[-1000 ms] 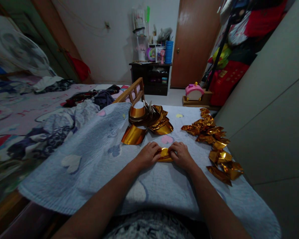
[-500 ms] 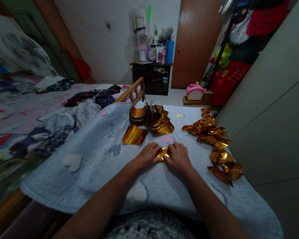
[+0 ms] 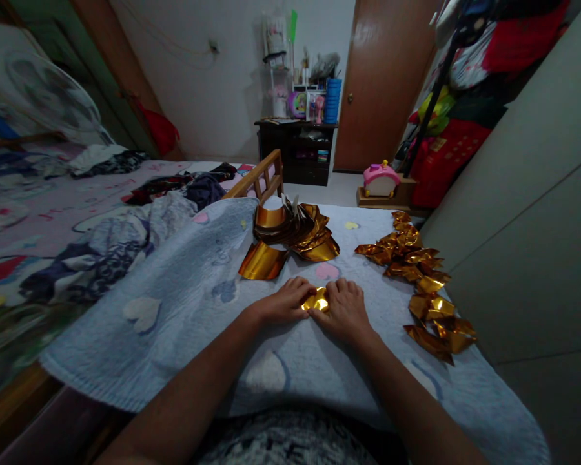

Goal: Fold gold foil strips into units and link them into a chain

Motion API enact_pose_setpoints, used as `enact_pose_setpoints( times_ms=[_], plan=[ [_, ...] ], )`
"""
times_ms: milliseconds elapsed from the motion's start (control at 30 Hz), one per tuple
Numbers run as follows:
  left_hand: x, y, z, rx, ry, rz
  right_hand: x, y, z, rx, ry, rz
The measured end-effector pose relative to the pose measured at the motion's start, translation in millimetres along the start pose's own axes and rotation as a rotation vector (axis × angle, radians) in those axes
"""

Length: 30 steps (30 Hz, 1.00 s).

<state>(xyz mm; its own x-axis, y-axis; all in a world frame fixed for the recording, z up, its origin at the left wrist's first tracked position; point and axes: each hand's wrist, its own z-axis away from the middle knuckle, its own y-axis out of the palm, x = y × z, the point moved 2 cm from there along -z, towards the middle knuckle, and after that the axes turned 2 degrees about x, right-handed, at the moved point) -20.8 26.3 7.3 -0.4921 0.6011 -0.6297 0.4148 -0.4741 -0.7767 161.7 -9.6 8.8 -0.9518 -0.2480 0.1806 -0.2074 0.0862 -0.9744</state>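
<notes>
Between my two hands lies a small piece of shiny gold foil paper (image 3: 316,299), low on the blue cloth (image 3: 174,310). My left hand (image 3: 290,300) is closed on its left end, and my right hand (image 3: 343,305) grips the right end. Both thumbs are near its lower edge; the rest of the piece is covered by my fingers. Beyond my hands stands a fanned stack of gold foil sheets (image 3: 295,229), with one curved sheet (image 3: 264,260) at its near left. Folded gold foil pieces (image 3: 433,284) lie heaped in a line at the right.
A wooden rail (image 3: 256,177) stands beyond the cloth. At left is a bed (image 3: 97,194) with rumpled clothes and a fan (image 3: 53,97). A pale cabinet (image 3: 527,213) borders the right side. A pink toy (image 3: 381,179) and a dark shelf (image 3: 295,155) are farther back.
My right thumb has slid down and left, from over the foil paper to its lower edge. Both hands still hold the piece in nearly the same place.
</notes>
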Motion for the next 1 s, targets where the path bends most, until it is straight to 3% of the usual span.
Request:
enact_pose_setpoints(
  times_ms=[533,800,1000],
  plan=[
    [5,-1.8,0,-0.016,0.005,0.017,-14,8,0,0.017,-0.039,-0.090],
    [5,-3.2,0,0.013,-0.009,0.029,-41,16,-1,0.046,-0.022,-0.175],
    [8,-2.0,1,0.009,-0.003,0.042,-60,19,-3,0.145,-0.009,-0.232]
  ],
)
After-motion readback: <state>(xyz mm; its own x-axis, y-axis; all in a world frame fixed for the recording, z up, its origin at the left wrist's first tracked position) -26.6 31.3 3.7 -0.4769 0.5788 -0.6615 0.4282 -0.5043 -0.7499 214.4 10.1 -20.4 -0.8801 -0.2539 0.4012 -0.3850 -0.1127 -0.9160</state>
